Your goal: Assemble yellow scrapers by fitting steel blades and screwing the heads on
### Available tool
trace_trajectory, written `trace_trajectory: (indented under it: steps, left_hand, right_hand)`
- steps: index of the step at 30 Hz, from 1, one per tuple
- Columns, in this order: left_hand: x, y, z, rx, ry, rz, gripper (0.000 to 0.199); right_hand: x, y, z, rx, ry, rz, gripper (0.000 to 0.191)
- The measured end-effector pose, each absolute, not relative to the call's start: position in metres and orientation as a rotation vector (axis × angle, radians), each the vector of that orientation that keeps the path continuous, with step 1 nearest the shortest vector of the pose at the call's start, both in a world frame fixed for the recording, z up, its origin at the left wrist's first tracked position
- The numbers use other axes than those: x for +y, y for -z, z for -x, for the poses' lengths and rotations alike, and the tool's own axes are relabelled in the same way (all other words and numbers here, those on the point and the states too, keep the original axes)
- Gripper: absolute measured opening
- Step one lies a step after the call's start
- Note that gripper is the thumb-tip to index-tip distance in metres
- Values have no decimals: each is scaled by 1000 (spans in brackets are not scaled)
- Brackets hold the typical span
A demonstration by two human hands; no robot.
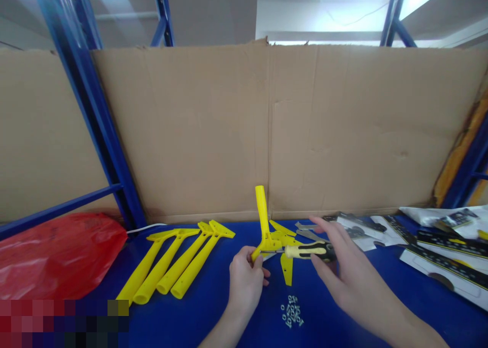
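Observation:
My left hand (247, 274) is closed on the lower end of a yellow handle (262, 211), whose tube points upward. A screwdriver (305, 250) with a cream and black grip lies level, its shaft reaching the yellow head beside my left fingertips. Around the back of that grip is my right hand (343, 266), its thumb under the black end and its fingers spread above it. Loose yellow flat pieces (286, 269) lie behind and below the screwdriver. Nearer to me is a small pile of metal nuts and screws (293, 311).
Several yellow handles (194, 266) lie side by side on the blue table (206, 317) at the left, beside a red plastic bag (64, 261). Black and white packages (446, 272) cover the right side. A cardboard wall (206, 129) stands behind.

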State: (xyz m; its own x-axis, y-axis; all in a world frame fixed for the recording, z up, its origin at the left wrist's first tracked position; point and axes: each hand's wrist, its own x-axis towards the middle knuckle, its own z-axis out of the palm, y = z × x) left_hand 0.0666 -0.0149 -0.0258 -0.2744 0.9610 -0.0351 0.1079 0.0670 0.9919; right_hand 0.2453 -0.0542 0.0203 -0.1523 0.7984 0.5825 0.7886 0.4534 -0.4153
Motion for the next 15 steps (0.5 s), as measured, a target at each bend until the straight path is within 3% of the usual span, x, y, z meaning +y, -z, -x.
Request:
trace_trajectory:
  steps: [8, 15]
  left_hand:
    - [-15, 25, -66, 1513, -1320, -1069, 12]
    - [-13, 30, -67, 1463, -1355, -1078, 12]
  right_hand:
    - [-50, -19, -247, -1906, 23, 1320, 38]
    - [-55, -22, -242, -1949, 12, 1325, 49]
